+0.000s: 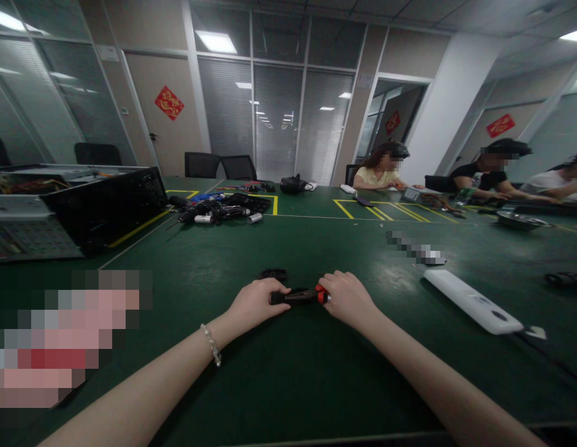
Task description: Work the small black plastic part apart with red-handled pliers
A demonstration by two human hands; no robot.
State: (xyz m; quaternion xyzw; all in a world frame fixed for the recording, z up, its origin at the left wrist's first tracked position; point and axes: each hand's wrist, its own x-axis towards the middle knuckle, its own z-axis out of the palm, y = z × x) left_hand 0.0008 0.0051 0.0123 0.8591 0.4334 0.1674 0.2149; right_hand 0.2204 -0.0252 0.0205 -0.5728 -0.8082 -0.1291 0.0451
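Observation:
My left hand (255, 302) and my right hand (345, 297) rest on the green table (288, 379), both closed around the two ends of a slim black tool with a red collar (301, 296). The tool lies level between them, just above the mat. The left wrist wears a bead bracelet (211, 343). A small black part (273, 273) lies on the table just beyond the left hand, apart from it.
An open black computer case (79, 208) stands at the left. Several tools and parts (218, 210) lie at the back centre. A white power strip (472, 302) lies at the right, its cable running off right. Three people sit at the far right side.

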